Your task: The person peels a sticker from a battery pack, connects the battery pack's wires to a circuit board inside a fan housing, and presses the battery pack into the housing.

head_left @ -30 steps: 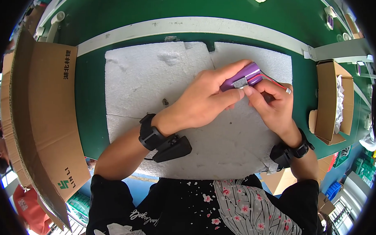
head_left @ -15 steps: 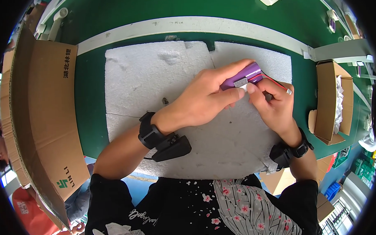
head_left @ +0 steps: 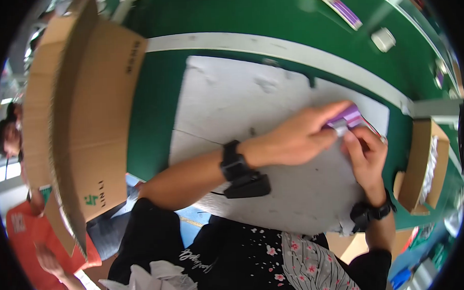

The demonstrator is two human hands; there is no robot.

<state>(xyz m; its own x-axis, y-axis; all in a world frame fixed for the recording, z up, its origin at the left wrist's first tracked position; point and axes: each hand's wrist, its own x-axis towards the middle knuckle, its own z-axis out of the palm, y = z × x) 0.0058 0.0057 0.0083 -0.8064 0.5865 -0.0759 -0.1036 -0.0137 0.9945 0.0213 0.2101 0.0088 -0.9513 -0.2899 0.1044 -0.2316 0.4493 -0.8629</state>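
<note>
Fingers (head_left: 338, 108) of a worker's left hand (head_left: 298, 137) clamp a purple pack (head_left: 351, 113) above white foam (head_left: 230, 106); the right hand (head_left: 368, 158) meets its pale label (head_left: 338, 125) (blur obscures whether those fingers grip).

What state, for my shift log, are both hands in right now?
Left hand: closed, holding the purple pack.
Right hand: curled at the pack; blur hides whether it grips anything.

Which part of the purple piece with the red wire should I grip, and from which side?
Probably the body of the purple piece, from the left, thumb on the near side and fingers along the far side, as the left hand holds it. The thin red wire trails off the right, beside the right hand.
</note>
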